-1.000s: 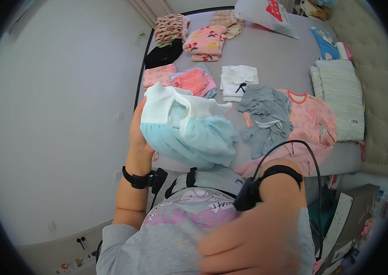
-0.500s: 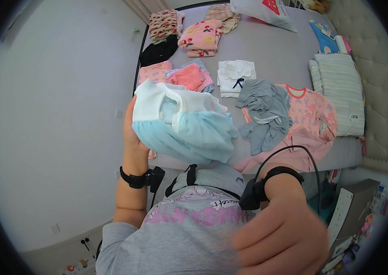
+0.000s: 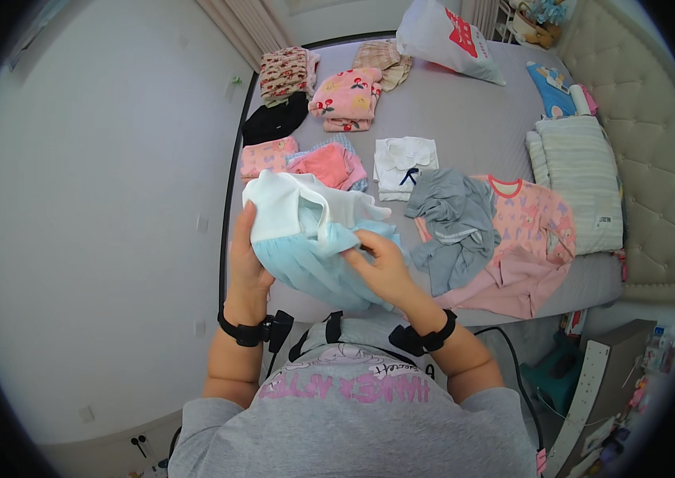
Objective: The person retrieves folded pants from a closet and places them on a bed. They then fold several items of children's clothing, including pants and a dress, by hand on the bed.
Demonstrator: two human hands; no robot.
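A child's dress (image 3: pixel 297 259), white at the top with a gathered pale blue skirt, is bunched up in front of me above the bed's near edge. My left hand (image 3: pixel 248 259) grips its left side, thumb on the white part and the other fingers hidden behind. On the right, my right hand (image 3: pixel 377 267) pinches a fold of the blue skirt between thumb and fingers. Just right of the dress lie crumpled grey clothing (image 3: pixel 457 223) and a pink patterned long-sleeved top (image 3: pixel 532 211). Folded white clothing (image 3: pixel 403 163) with a dark bow rests beyond them.
Folded pink clothes (image 3: pixel 325 165), a black garment (image 3: pixel 275 119) and a cherry-patterned pink bundle (image 3: pixel 347 97) line the bed's left side. A white plastic bag (image 3: pixel 445 44) stands at the far end. Striped bedding (image 3: pixel 580 183) lies against the padded headboard (image 3: pixel 640 143).
My right hand has come up from low at the right and taken hold of the blue skirt. The dress stays in my left hand. The view has tilted up slightly.
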